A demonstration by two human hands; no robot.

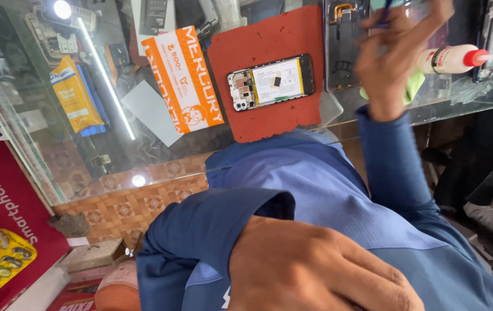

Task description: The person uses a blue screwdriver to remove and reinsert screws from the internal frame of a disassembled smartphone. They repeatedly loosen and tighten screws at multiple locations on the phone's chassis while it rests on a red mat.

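Beyond the red mat [269,40], where an opened phone [271,82] is lying, fragile and best gripped by its edges, the right hand [399,55] is pinching a thin blue tool [386,12], while the left hand [321,270] is resting loosely spread, empty.

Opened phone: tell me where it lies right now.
In the head view, the opened phone lies back-off on the red mat on the glass counter, right of the orange card and left of the raised right hand.
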